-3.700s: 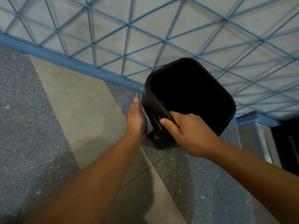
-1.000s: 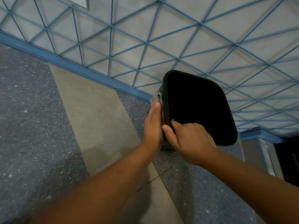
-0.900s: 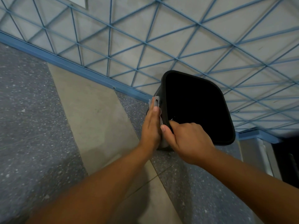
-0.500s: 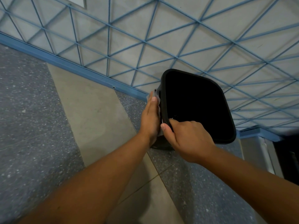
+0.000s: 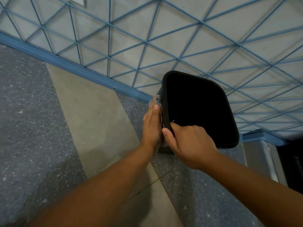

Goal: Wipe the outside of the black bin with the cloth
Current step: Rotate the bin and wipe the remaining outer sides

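Pressing the cloth flat on the bin's side

Looking down, we see both our bare forearms reaching forward from the bottom edge to the bin (image 5: pixel 165 102), which stands on the floor (image 5: pixel 32 128) close to the wall (image 5: pixel 164 30), its open mouth facing up at us and a little tilted.

Our left hand (image 5: pixel 151 128) lies along the bin's left outer wall, just under the rim. Its fingers are straight and held together, pointing away from us toward the wall, and the palm faces the bin. Between that hand and the plastic is the grey cloth (image 5: pixel 157 99); only a bunched edge of it shows past the fingertips and a strip along the thumb side. The hand presses the cloth rather than clutching it.

Our right hand (image 5: pixel 188 143) grips the rim at the bin's near left corner. Its fingers curl over the edge into the dark inside, the thumb (image 5: pixel 168 136) lies on the outer face, and the knuckles are raised toward us. The thumb touches the heel side of the left hand, so the two hands meet at that corner.

The floor is speckled grey with a pale band running under our left forearm. A blue skirting (image 5: pixel 73 68) runs along the foot of the wall.
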`<state>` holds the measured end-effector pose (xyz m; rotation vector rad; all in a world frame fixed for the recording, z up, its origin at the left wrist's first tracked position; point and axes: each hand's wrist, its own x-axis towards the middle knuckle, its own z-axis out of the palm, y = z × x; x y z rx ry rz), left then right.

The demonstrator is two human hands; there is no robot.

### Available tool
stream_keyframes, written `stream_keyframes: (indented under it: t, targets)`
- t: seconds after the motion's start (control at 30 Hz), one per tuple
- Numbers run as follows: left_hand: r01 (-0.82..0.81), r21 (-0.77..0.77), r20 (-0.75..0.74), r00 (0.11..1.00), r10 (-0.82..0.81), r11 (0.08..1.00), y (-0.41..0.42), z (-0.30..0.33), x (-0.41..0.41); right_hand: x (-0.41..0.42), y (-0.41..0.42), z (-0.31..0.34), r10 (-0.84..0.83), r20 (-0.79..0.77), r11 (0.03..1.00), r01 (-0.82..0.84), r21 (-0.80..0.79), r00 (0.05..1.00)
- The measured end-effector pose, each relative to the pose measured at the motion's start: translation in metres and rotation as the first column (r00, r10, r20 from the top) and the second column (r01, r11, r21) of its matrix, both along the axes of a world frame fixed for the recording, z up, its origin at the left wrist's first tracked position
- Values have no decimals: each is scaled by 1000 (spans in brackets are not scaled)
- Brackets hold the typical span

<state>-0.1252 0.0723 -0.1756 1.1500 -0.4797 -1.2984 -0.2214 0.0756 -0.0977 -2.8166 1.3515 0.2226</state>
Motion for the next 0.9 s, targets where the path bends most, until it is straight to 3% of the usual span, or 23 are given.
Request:
stream_keyframes:
  t: [0.17,0.33,0.43,0.57,0.77,0.9]
  targets:
    - [-81,14,-159,984,83,997,-7,3,0,2,1,1,0,12,1000,0,-13,1000]
    - [-57,17,-70,996,58,998,3,-5,-3,1,0,2,8,-2,1000,-8,4,1000]
    - [-48,52,-86,995,52,997,-11,3,5,2,0,2,4,-5,1000,-5,-26,1000]
    - [-50,-16,-79,996,49,999,-2,1,-1,2,2,4,0,2,1000,0,-6,1000]
    - [-27,50,-70,997,31,998,-4,3,4,1,1,2,4,11,1000,-4,0,1000]
    - [-11,10,-10,1000,11,1000,6,0,-1,-1,2,2,6,15,1000,-6,21,1000]
